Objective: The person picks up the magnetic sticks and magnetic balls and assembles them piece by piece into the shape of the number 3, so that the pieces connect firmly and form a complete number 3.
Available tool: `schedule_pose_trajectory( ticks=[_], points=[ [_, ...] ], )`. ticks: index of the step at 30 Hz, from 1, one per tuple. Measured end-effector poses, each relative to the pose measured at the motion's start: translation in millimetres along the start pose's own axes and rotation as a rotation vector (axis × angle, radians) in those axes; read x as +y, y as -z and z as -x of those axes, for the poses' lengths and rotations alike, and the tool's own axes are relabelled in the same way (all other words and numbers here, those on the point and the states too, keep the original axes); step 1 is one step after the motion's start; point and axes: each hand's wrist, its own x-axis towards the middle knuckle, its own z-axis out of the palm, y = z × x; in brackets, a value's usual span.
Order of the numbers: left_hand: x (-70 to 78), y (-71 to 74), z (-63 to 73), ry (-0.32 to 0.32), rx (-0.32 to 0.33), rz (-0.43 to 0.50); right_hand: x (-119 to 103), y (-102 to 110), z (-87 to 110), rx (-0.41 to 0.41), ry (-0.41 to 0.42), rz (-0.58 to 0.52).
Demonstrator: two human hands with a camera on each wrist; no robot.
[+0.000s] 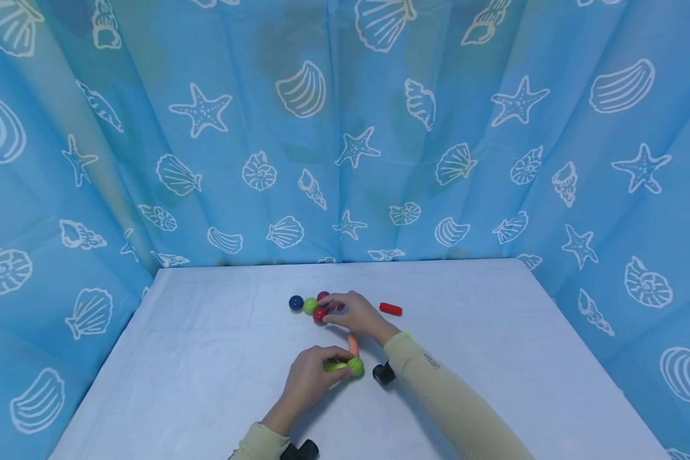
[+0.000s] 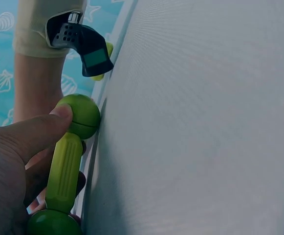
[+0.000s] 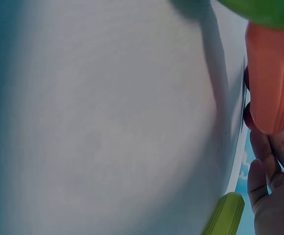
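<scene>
Nearest us, the left hand (image 1: 310, 372) holds a lime rod (image 2: 64, 169) over the desk (image 1: 195, 364), its thumb on one of the green balls (image 2: 85, 115) at the rod's two ends. An orange rod (image 3: 271, 78) meets a green ball; we judge that join done. Past it, a yellow rod (image 3: 225, 215) sits apart. Farther off, the right hand (image 1: 358, 313) curves thumb and finger about a red ball (image 1: 319, 314); we cannot tell if they grip. The red rod (image 1: 391, 309), lime ball (image 1: 310, 306), blue ball (image 1: 296, 303) and second red ball (image 1: 322, 296) look unjoined, so we judge the building only partly done.
</scene>
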Motion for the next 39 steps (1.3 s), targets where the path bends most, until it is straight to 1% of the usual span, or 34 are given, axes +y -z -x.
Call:
schedule_pose_trajectory(
  ticks=[7,15,22,30,39],
  points=[
    [0.5,-0.2,0.0,-0.005,0.012,-0.006,-1.3,-2.9,-4.1,0.001,0.003,0.014],
    [0.2,-1.5,-0.7,-0.014,0.014,-0.015,-3.7,-3.1,-3.3,0.019,-0.011,0.016],
    [-0.6,-2.2,-1.0,-0.004,0.014,-0.016,-5.1,-2.8,-1.8,0.012,-0.009,0.013],
    [-0.3,-2.4,-0.6,-0.014,0.020,-0.021,-4.4,-2.5,-1.7,0.001,-0.015,-0.005],
    [1.2,-1.2,0.6,0.010,0.011,-0.014,-1.3,-2.0,2.4,0.001,-0.033,0.010]
  ],
)
